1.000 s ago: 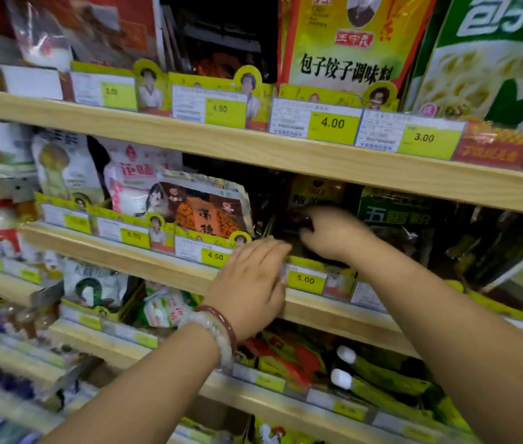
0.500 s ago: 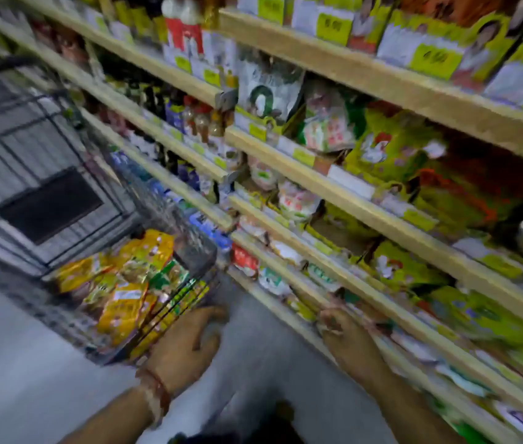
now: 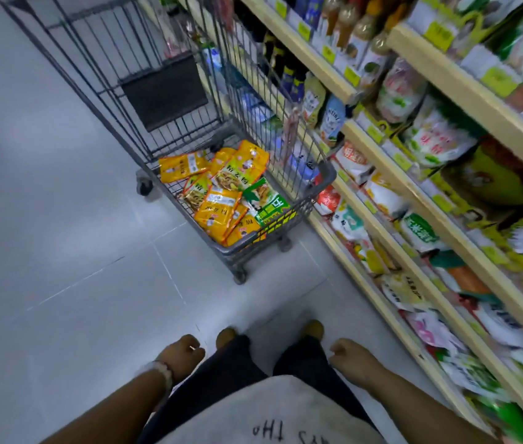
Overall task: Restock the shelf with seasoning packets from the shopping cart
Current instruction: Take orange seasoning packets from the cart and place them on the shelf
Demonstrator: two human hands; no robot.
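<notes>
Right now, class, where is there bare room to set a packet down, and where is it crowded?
Free: the cart's far wire floor, between the yellow packets and the dark panel; the grey floor left of the cart. Crowded: the cart's near corner, heaped with packets; the packed shelves.

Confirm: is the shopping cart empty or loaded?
Loaded: yellow packets and a green packet lie piled at the near end of the shopping cart.

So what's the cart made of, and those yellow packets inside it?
The cart looks like metal wire with a dull grey coat: thin, straight bars that you can see through. The yellow packets are probably thin printed plastic film, as they look glossy, soft and a bit crinkled.
</notes>
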